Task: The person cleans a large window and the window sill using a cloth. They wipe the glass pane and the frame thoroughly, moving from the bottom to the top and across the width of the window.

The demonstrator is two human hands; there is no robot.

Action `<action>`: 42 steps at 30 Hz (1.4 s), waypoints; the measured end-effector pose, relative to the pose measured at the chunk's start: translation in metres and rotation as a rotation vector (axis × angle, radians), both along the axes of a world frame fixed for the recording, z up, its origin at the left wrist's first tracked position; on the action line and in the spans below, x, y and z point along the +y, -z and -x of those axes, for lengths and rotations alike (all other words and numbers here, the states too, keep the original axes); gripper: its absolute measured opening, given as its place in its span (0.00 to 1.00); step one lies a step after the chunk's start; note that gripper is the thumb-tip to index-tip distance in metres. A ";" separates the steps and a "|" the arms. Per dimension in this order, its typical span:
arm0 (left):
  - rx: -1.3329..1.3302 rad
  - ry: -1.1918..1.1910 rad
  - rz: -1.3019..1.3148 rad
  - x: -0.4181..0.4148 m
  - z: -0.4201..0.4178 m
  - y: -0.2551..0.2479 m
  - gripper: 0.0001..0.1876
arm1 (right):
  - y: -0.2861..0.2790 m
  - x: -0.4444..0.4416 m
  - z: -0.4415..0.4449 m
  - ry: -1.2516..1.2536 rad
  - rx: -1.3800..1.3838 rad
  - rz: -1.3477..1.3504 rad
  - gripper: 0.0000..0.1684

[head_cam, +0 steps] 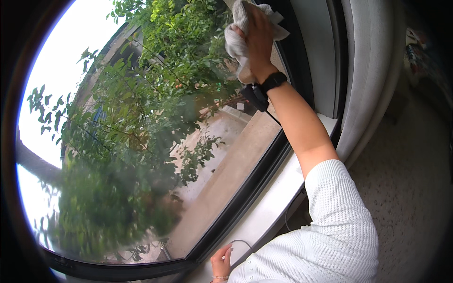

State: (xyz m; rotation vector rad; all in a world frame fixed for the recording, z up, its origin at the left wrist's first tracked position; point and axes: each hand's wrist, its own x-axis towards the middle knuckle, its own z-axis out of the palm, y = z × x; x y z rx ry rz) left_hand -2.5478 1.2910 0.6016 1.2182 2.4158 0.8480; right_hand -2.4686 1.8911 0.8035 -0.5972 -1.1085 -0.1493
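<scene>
My right hand (260,39) presses a crumpled light grey cloth (237,44) against the glass near the upper edge of the window pane (141,148). Its fingers lie spread over the cloth, and part of the fabric hangs down beside the wrist. A black strap (274,81) circles that wrist, with a small black box (254,97) and a thin cord attached. Low in the view, my left hand (221,261) rests by the white window sill (263,198). Its fingers are loosely bent, with a gap at the thumb and no object visible in them.
A dark window frame (240,198) borders the glass. To the right hangs a pale grey curtain (368,70) above a speckled floor (400,198). One thin cable (242,241) curves over the sill near my left fingertips. Leafy branches (134,116) and a concrete ledge (226,173) show outside.
</scene>
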 end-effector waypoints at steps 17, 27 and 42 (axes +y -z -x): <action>-0.015 -0.018 0.054 -0.007 -0.020 0.006 0.08 | 0.036 -0.053 -0.005 -0.300 0.069 0.175 0.28; 0.010 -0.071 -0.020 -0.006 -0.020 0.011 0.10 | 0.051 -0.098 0.005 -0.146 -0.097 0.247 0.28; -0.058 -0.005 0.062 0.015 -0.028 0.000 0.10 | 0.049 -0.114 -0.005 -0.230 -0.222 0.177 0.28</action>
